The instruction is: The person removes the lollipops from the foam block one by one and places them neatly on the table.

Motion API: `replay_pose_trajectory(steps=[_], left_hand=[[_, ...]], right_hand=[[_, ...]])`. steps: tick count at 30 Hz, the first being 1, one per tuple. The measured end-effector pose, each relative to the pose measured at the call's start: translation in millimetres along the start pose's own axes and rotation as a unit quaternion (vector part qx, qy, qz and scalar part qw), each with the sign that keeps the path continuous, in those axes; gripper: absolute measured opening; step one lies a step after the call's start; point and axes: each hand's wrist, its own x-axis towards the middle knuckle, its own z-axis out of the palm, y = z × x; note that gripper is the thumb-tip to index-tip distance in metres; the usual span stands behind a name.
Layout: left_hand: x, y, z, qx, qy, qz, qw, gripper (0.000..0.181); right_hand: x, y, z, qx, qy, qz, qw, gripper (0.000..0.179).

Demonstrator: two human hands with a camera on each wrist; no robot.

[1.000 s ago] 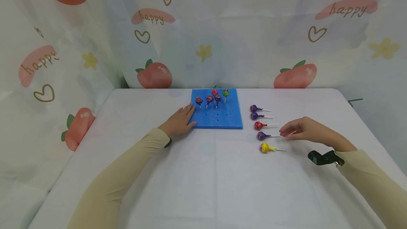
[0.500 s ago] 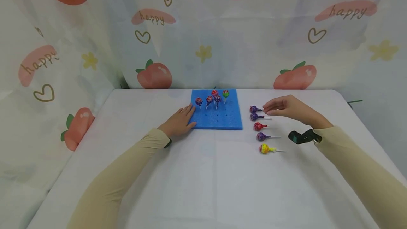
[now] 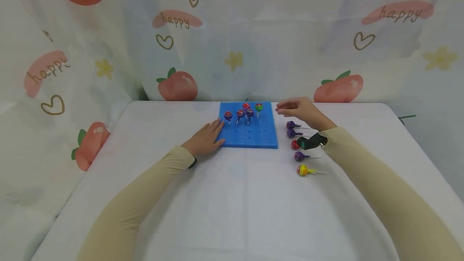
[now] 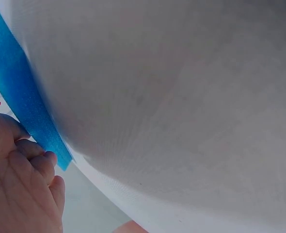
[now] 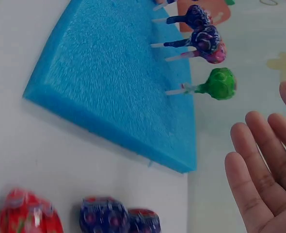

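A blue foam board lies at the back of the table, with small holes in its near half. Several lollipops stand upright in its far half, among them a green lollipop at the right. My left hand rests against the board's left edge, fingers spread; the left wrist view shows its fingertips at the foam. To the right of the board, my right hand hovers above the table. Its fingers are extended and hold nothing in the right wrist view, where the green lollipop is nearest to them.
Right of the board lies a column of loose lollipops: two purple lollipops at the back, a red lollipop partly behind the wrist camera, another purple lollipop, and a yellow lollipop nearest. A printed curtain hangs behind the table.
My right hand has moved from beside the loose lollipops away and leftward, past the farthest one, toward the board's far right corner. The left hand has stayed put.
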Motion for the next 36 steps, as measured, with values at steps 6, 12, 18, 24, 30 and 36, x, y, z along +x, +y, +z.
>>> replay_pose_trajectory(steps=[6,12,18,24,30,36], left_hand=[[-0.1,0.3,-1.5,0.000,-0.001,0.001,1.0000,0.071],[1.4,0.7,-2.2,0.000,-0.006,0.000,1.0000,0.071],[2.5,-0.5,-2.2,0.011,0.001,0.007,0.9999,0.071],[2.9,-1.0,-2.4,0.011,0.000,0.009,0.9999,0.071],[1.1,0.6,-5.1,0.011,-0.004,0.011,0.9999,0.070],[-0.2,1.5,-6.1,0.009,-0.010,0.005,0.9999,0.070]], right_hand=[[21.8,3,16,0.081,0.011,0.027,0.9963,0.047],[37.1,13,29,0.128,0.020,0.044,0.9906,0.047],[50.5,17,43,0.154,0.032,0.069,0.9850,0.043],[56.4,17,54,0.161,0.032,0.085,0.9828,0.043],[58.8,16,62,0.163,0.039,0.086,0.9821,0.044],[62.5,14,68,0.137,0.045,0.091,0.9853,0.041]])
